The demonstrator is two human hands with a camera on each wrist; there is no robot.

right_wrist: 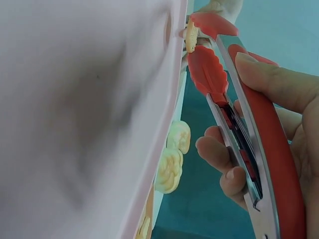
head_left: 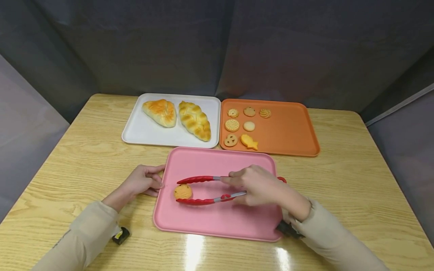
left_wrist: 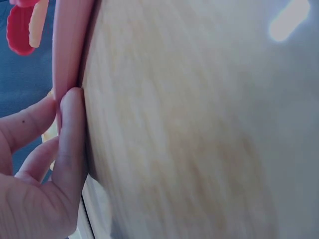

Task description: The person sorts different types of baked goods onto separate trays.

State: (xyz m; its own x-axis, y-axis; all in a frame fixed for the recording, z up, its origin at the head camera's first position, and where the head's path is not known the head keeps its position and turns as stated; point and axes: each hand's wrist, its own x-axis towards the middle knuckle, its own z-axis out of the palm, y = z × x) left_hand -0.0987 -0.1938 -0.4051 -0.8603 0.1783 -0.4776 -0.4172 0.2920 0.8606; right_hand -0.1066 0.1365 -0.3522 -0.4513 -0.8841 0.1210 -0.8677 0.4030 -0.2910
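My right hand (head_left: 255, 184) holds red and silver tongs (head_left: 200, 179) over the pink tray (head_left: 244, 222), with the thumb on one arm and the fingers on the other. Between the red scalloped tips sits a round cookie (head_left: 183, 191) with dark specks, one tip at each side of it. The right wrist view shows the cookie (right_wrist: 191, 36) edge-on between the tips. At the tray's left rim, my left hand (head_left: 144, 180) pinches the edge. In the left wrist view its thumb (left_wrist: 72, 119) lies along the rim on the table side, the other fingers opposite.
Behind, a white tray (head_left: 132, 130) carries a triangular bread (head_left: 162, 112) and a braided bread (head_left: 194, 120). Beside it, an orange tray (head_left: 288, 128) carries several small cookies, including a fish-shaped one (head_left: 249, 142). A small black object (head_left: 120, 236) is by the left sleeve. Dark curtains border the wooden table (head_left: 349, 180).
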